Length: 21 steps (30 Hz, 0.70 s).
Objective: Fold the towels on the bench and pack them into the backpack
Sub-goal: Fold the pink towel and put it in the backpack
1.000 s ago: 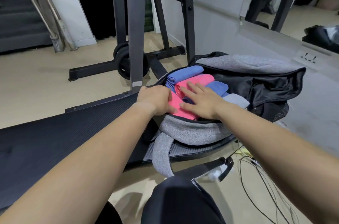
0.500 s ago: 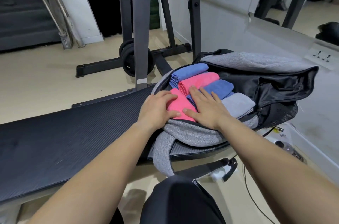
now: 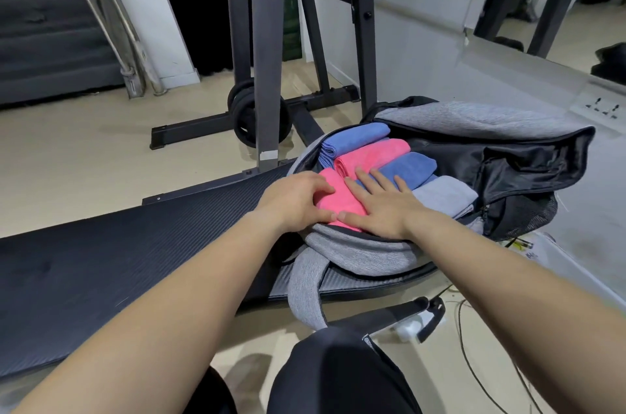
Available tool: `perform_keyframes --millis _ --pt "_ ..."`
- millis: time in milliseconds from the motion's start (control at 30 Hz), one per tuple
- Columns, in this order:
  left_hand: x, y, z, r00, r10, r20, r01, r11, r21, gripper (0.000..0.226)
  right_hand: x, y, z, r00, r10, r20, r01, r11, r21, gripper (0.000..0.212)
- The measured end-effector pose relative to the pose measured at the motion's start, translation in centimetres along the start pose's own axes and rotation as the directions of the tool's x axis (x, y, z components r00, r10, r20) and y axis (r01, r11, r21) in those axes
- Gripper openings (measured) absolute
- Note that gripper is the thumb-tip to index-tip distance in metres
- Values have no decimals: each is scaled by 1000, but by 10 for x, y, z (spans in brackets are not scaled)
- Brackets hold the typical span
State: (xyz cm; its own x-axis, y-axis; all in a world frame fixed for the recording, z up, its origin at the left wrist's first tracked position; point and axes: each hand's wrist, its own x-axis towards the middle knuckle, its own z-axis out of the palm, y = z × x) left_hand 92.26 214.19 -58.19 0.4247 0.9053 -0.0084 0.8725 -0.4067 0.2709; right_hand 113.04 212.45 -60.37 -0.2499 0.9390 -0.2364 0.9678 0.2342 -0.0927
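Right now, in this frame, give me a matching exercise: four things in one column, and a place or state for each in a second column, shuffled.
Things:
1. left hand
2. right hand
3. grey towel
4. weight plates

Places or states:
A. low at the foot of the rack
B. flat, fingers spread, on the near pink towel
C. rightmost towel in the backpack
D. fingers curled at the near pink towel's left edge

Pairs: 1-D, 2-B, 3-C, 4-A
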Motion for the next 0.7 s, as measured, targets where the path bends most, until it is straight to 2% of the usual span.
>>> perform_keyframes --millis 67,100,167,200,267,300,367,467,600,700 --pt "14 10 -15 994 -60 -94 62 998 16 25 2 1 -15 998 -3 -57 6 999 48 95" --pt "23 15 -21 980 -76 -182 79 997 7 20 4 1 -23 992 7 -124 2 997 73 98" --pt "47 21 -27 950 -48 -309 52 999 3 18 8 1 -30 981 67 -184 -45 992 121 109" --pt "59 23 -28 948 -2 -319 14 999 34 28 9 0 -29 983 96 -153 -76 988 133 116" --pt "79 22 -24 979 77 -187 -51 989 139 60 11 -1 -15 990 124 -66 -117 987 107 125" --pt "85 19 -21 989 95 -116 -75 983 167 69 12 0 -7 991 126 -52 -121 989 89 125" --pt "87 11 -9 994 108 -24 -104 984 148 67 13 4 2 990 116 -74 -110 990 89 123" --pt "71 -8 20 987 163 -2 -163 985 65 62 10 5 9 990 85 -109 -75 993 91 117" --pt "69 -14 35 989 140 36 -144 978 153 70 8 8 0 991 73 -110 -60 991 117 116" --pt "73 -11 31 988 145 59 -153 972 180 71 15 14 -14 986 56 -158 -49 998 46 125"
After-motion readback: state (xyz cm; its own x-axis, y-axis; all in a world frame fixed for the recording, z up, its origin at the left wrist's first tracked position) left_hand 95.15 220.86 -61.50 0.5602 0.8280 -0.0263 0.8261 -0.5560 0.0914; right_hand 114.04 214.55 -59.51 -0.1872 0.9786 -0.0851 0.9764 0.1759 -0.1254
